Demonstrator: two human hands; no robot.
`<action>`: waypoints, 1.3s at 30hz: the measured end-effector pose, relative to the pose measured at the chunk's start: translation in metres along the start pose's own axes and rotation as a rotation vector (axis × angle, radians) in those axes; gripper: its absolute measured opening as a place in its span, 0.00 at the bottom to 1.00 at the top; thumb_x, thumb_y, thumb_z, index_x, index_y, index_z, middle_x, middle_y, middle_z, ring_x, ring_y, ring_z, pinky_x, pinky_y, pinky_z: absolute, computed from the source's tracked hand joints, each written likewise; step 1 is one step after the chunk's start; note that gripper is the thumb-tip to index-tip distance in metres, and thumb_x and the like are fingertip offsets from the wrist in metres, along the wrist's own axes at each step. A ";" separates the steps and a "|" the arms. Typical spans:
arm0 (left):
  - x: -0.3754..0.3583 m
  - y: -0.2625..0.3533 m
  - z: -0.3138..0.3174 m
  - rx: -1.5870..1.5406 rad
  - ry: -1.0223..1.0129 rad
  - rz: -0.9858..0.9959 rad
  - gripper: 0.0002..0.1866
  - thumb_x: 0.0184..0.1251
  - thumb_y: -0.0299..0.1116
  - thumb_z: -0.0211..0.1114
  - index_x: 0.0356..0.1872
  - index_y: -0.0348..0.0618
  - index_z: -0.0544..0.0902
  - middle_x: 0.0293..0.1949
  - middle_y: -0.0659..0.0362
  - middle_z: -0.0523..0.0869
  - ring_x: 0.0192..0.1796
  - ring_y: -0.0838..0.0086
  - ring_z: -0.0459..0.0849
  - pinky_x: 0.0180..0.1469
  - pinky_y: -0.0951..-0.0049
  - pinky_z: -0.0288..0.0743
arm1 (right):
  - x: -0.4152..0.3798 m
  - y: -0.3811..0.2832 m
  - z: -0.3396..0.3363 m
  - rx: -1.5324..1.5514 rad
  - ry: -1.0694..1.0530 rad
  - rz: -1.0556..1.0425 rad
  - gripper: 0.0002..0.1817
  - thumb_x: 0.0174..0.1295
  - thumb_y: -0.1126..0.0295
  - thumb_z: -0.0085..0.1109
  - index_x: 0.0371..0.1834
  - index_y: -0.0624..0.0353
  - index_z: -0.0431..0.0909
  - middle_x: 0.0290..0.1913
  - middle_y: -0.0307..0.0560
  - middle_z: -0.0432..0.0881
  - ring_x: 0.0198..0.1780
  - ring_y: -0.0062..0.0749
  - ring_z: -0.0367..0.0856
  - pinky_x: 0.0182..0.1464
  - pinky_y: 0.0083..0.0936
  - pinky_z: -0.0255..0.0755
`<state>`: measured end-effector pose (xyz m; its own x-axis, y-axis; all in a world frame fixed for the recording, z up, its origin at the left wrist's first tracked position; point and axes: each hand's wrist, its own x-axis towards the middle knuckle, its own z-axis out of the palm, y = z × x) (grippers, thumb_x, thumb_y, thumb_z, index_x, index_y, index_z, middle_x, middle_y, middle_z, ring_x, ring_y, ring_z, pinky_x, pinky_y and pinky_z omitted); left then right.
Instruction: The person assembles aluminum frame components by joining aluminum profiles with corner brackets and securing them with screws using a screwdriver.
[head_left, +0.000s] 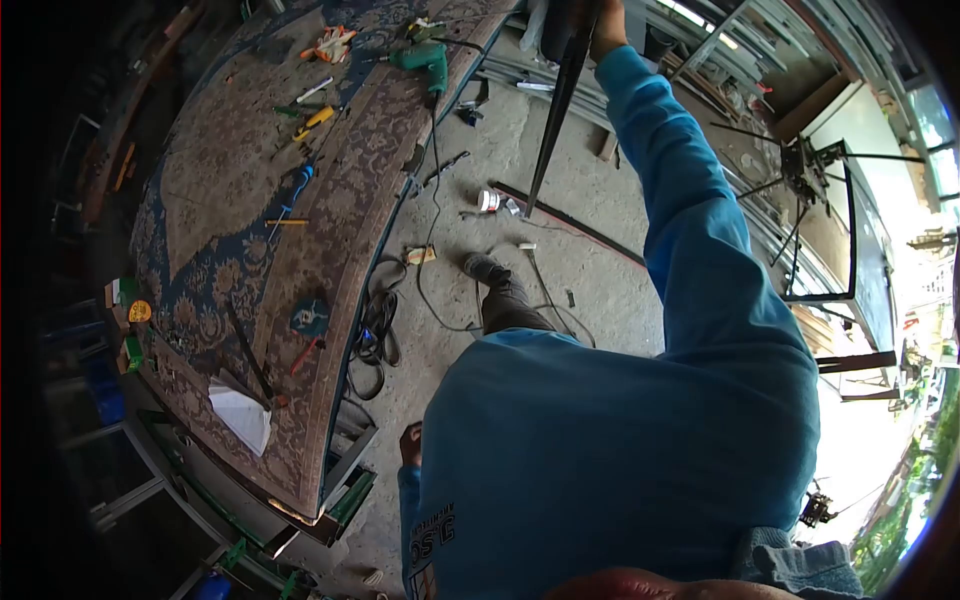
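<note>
At the top edge, my right hand [608, 30] is closed around the upper part of a long dark bar [560, 110], at the end of my stretched-out arm. The bar slants down and narrows toward the floor, near a small white container [488, 201]. My left hand [411, 443] hangs low at my left side, beside the carpet-covered table. My body partly hides it, and its finger posture is unclear.
On the carpeted table [340, 200] lie a green drill [422, 66], gloves [330, 44], a yellow-handled tool [314, 122] and white paper [240, 414]. Black cables [378, 325] lie coiled on the concrete floor beside it. A metal frame [850, 230] stands at right.
</note>
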<state>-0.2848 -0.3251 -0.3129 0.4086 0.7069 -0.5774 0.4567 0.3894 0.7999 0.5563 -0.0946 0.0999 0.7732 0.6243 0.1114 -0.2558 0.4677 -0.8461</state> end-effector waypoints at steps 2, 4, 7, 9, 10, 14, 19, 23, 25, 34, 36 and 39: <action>-0.003 -0.003 0.006 0.198 0.189 -0.121 0.18 0.65 0.38 0.67 0.48 0.34 0.80 0.45 0.51 0.85 0.46 0.64 0.85 0.50 0.67 0.78 | 0.078 0.026 -0.008 -0.029 -0.010 0.002 0.13 0.55 0.52 0.55 0.28 0.48 0.76 0.21 0.37 0.74 0.24 0.29 0.72 0.27 0.26 0.68; -0.012 0.016 0.018 0.131 0.255 -0.384 0.19 0.65 0.42 0.66 0.47 0.37 0.81 0.44 0.51 0.85 0.45 0.64 0.85 0.48 0.66 0.79 | 0.138 0.051 -0.016 -0.079 0.090 0.050 0.12 0.51 0.55 0.59 0.27 0.51 0.77 0.23 0.39 0.73 0.25 0.30 0.71 0.29 0.29 0.67; -0.026 0.059 0.056 -0.185 0.364 -0.611 0.19 0.65 0.43 0.66 0.49 0.39 0.80 0.46 0.51 0.85 0.45 0.63 0.84 0.47 0.63 0.78 | 0.205 0.098 -0.054 -0.288 0.277 0.020 0.13 0.49 0.57 0.63 0.27 0.55 0.78 0.24 0.42 0.73 0.27 0.33 0.71 0.29 0.33 0.67; -0.032 0.103 0.086 -0.232 0.366 -0.661 0.19 0.65 0.43 0.66 0.50 0.39 0.79 0.46 0.51 0.85 0.45 0.62 0.84 0.47 0.63 0.78 | 0.257 0.133 -0.081 -0.246 0.380 -0.056 0.12 0.51 0.58 0.63 0.26 0.55 0.78 0.24 0.41 0.73 0.25 0.33 0.71 0.28 0.32 0.67; -0.034 0.120 0.098 -0.239 0.359 -0.678 0.20 0.65 0.43 0.66 0.50 0.40 0.79 0.46 0.51 0.85 0.46 0.62 0.84 0.48 0.62 0.78 | 0.272 0.145 -0.095 -0.271 0.354 -0.055 0.12 0.53 0.58 0.62 0.27 0.55 0.78 0.23 0.41 0.73 0.24 0.32 0.70 0.27 0.31 0.67; -0.031 0.174 0.124 -0.252 0.338 -0.719 0.20 0.65 0.43 0.66 0.51 0.41 0.78 0.47 0.51 0.84 0.46 0.61 0.84 0.48 0.61 0.78 | 0.323 0.203 -0.147 -0.227 0.296 0.033 0.14 0.59 0.57 0.59 0.33 0.58 0.78 0.21 0.42 0.74 0.20 0.32 0.70 0.22 0.30 0.64; -0.015 0.206 0.113 -0.249 0.336 -0.728 0.20 0.65 0.43 0.66 0.52 0.42 0.77 0.48 0.51 0.83 0.47 0.60 0.83 0.49 0.60 0.77 | 0.346 0.254 -0.137 -0.475 0.369 0.050 0.24 0.61 0.56 0.59 0.55 0.63 0.74 0.22 0.45 0.74 0.20 0.31 0.69 0.23 0.32 0.63; -0.003 0.210 0.094 -0.289 0.351 -0.701 0.21 0.65 0.42 0.66 0.54 0.43 0.76 0.49 0.51 0.83 0.48 0.59 0.83 0.49 0.58 0.77 | 0.342 0.289 -0.111 -0.440 0.032 0.115 0.24 0.58 0.64 0.65 0.55 0.62 0.70 0.31 0.46 0.78 0.27 0.34 0.74 0.26 0.33 0.68; -0.001 0.207 0.096 -0.319 0.389 -0.693 0.21 0.65 0.42 0.66 0.54 0.43 0.75 0.50 0.51 0.83 0.48 0.58 0.83 0.49 0.58 0.77 | 0.331 0.291 -0.082 -0.520 0.050 0.163 0.25 0.58 0.64 0.66 0.55 0.63 0.70 0.34 0.48 0.78 0.31 0.34 0.74 0.31 0.32 0.68; -0.064 0.132 0.171 -0.671 0.623 -0.610 0.18 0.64 0.38 0.67 0.51 0.41 0.79 0.42 0.54 0.85 0.40 0.70 0.83 0.41 0.71 0.78 | 0.229 0.297 -0.022 -0.838 0.126 0.021 0.27 0.58 0.66 0.67 0.58 0.66 0.70 0.49 0.55 0.80 0.48 0.38 0.77 0.52 0.29 0.70; -0.090 0.124 0.177 -0.496 0.610 -0.500 0.13 0.64 0.34 0.66 0.46 0.39 0.81 0.36 0.57 0.85 0.35 0.75 0.82 0.34 0.75 0.75 | 0.128 0.297 0.001 -0.507 0.067 0.078 0.17 0.59 0.72 0.62 0.51 0.65 0.75 0.42 0.49 0.82 0.38 0.31 0.79 0.40 0.27 0.73; -0.127 0.084 0.194 -0.628 0.727 -0.468 0.12 0.63 0.33 0.68 0.42 0.36 0.82 0.33 0.57 0.86 0.31 0.77 0.81 0.30 0.77 0.74 | -0.064 0.337 0.026 -0.420 -0.201 0.177 0.05 0.65 0.70 0.53 0.33 0.56 0.77 0.24 0.37 0.76 0.27 0.20 0.73 0.30 0.18 0.67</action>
<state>-0.1446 -0.4968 -0.2045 -0.3661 0.5098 -0.7785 -0.1282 0.8010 0.5848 0.4052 0.0397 -0.1788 0.6012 0.7990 0.0106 -0.0849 0.0771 -0.9934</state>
